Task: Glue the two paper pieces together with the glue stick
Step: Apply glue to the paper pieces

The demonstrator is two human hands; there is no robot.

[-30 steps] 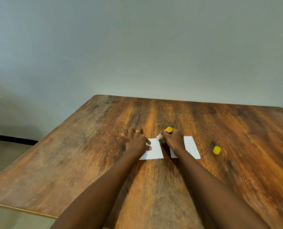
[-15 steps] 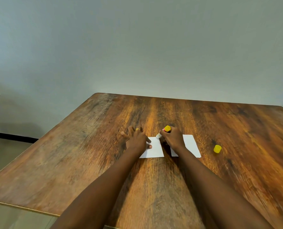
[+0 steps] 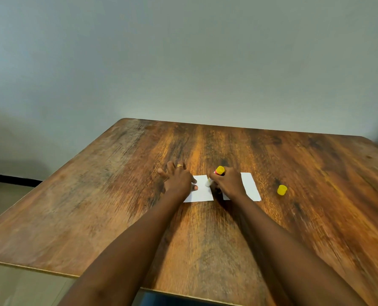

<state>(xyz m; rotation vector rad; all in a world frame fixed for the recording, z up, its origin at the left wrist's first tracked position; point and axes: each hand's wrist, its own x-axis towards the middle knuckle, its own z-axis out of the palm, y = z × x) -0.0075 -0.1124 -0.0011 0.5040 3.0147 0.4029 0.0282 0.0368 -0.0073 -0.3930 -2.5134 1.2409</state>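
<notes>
Head view — left hand presses flat on the left paper; right hand grips the glue stick, tip on that sheet — right paper and yellow cap lie on the desk.

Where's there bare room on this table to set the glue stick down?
Bare wood: left of the left hand, beyond the hands to the table's far edge, and right of the cap. Crowded: the middle, with left paper, glue stick, right hand and right paper close together.
</notes>
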